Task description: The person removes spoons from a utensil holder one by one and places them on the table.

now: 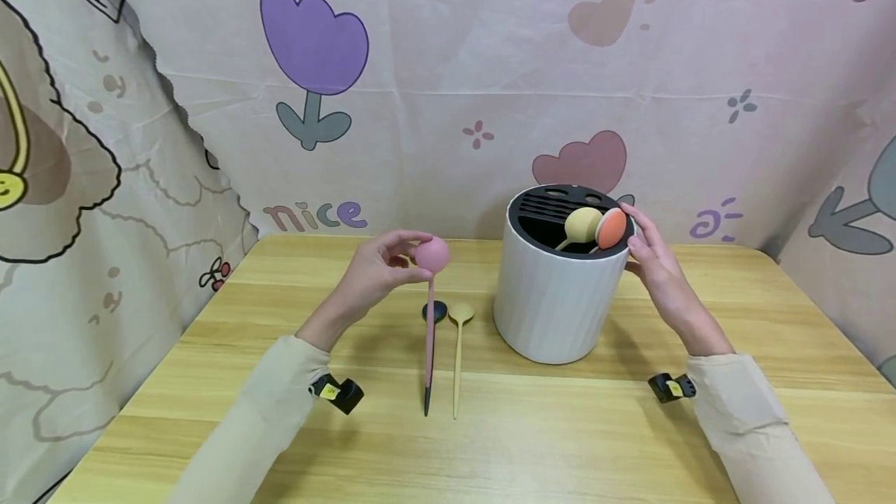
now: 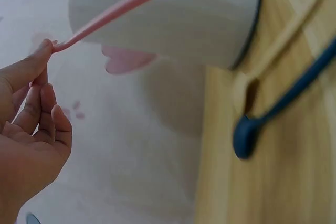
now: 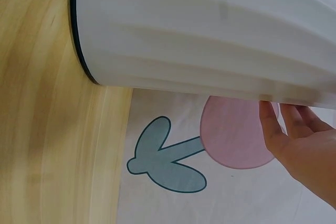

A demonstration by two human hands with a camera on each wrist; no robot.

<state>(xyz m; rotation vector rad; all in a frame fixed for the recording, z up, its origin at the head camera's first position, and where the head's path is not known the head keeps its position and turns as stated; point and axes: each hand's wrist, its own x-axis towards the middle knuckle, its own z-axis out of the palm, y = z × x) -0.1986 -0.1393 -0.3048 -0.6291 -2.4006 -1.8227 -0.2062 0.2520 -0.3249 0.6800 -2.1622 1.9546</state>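
Observation:
My left hand (image 1: 381, 267) pinches a pink spoon (image 1: 430, 317) at its round head between thumb and fingertips, and the handle with its dark tip hangs down. In the left wrist view the pink handle (image 2: 131, 1) slants across in front of the white holder. Against the upper right side of that ribbed white utensil holder (image 1: 553, 309) rests my right hand (image 1: 658, 274), fingers spread at its black rim. Inside the slotted black top stand a yellow spoon (image 1: 583, 224) and an orange-headed utensil (image 1: 611, 229).
On the wooden table (image 1: 560, 442), left of the holder, lie a yellow spoon (image 1: 458, 341) and a dark blue spoon (image 1: 439, 309), the latter partly hidden behind the pink handle. A patterned cloth (image 1: 434, 37) hangs behind the table.

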